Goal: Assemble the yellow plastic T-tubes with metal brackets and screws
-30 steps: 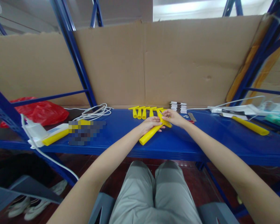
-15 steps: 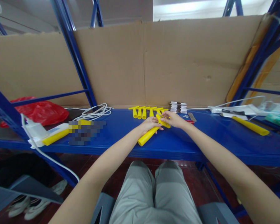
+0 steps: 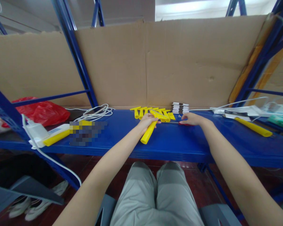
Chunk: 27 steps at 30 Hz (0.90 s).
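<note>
My left hand (image 3: 149, 121) is closed around a yellow T-shaped scraper (image 3: 149, 133). Its hollow round handle slants down toward the shelf's front edge, and its wide head points away from me. To the right, my right hand (image 3: 190, 119) pinches a red-handled screwdriver (image 3: 184, 124) low over the blue surface; its thin shaft reaches left toward the scraper. Behind my left hand, several like yellow scrapers (image 3: 136, 113) lie in a row. Some small yellow pieces (image 3: 171, 116) lie between the two hands.
A stack of small white packs (image 3: 180, 107) stands against the cardboard wall (image 3: 179, 62). Coiled white cable (image 3: 101, 111) lies at the left, near a red plastic bag (image 3: 49, 111) and a white power adapter (image 3: 37, 130). Another yellow handle (image 3: 253, 126) lies at the right.
My right hand has left the scraper's head and moved right, down onto the red-handled screwdriver. My left hand still holds the scraper, now turned more upright in view.
</note>
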{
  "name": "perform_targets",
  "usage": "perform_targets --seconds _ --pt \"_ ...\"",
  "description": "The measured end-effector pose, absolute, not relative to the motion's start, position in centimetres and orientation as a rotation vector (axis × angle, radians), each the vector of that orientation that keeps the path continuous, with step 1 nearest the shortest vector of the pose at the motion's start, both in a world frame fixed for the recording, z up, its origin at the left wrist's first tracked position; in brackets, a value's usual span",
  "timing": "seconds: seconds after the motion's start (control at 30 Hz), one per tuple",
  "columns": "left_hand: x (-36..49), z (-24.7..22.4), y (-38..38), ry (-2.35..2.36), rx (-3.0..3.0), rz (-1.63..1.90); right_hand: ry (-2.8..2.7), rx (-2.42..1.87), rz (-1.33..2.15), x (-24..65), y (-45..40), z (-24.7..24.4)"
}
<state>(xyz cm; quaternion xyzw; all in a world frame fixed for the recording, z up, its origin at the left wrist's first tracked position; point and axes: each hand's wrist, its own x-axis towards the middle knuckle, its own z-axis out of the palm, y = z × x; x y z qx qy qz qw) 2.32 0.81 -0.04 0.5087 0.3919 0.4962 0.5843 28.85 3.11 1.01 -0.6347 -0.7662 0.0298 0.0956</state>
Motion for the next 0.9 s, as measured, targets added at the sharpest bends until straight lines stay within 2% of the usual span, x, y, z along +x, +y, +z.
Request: perform_targets --seconds 0.17,0.9 --pt "2.0 0.1 0.9 0.976 1.136 1.280 -2.323 -1.879 0.228 29.5 3.2 0.8" --pt "2.0 -0.2 1.1 0.947 1.043 1.385 -2.342 -1.901 -0.013 28.3 2.2 1.2"
